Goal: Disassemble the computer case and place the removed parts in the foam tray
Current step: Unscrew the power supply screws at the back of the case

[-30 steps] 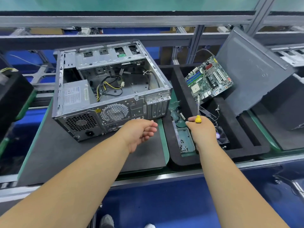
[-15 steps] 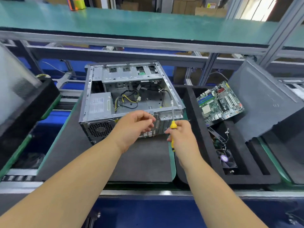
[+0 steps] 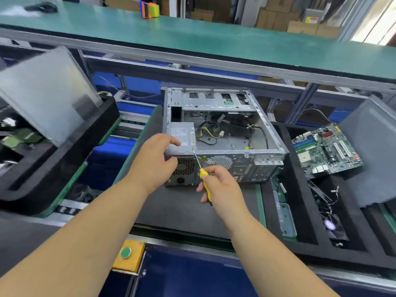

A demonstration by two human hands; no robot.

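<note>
An open grey computer case (image 3: 235,166) lies on its side on a dark mat, its power supply (image 3: 181,136) still inside at the near left corner. My left hand (image 3: 153,161) grips that near left corner of the case, fingers curled over the power supply. My right hand (image 3: 220,188) holds a yellow-handled screwdriver (image 3: 204,181) whose tip points up at the case's rear panel beside the power supply. To the right, a black foam tray (image 3: 300,236) holds a green motherboard (image 3: 325,150), a small fan (image 3: 331,225) and a metal bracket (image 3: 284,213).
A grey side panel (image 3: 372,151) leans in the tray at far right. Another foam tray (image 3: 55,166) with a tilted panel (image 3: 47,93) sits at left. A yellow box with a green button (image 3: 127,254) is at the bench's front edge. A green shelf (image 3: 192,37) runs overhead.
My right hand has carried the screwdriver from the foam tray leftward to the case's rear panel. My left hand has moved onto the case's near left corner. The view has shifted left.
</note>
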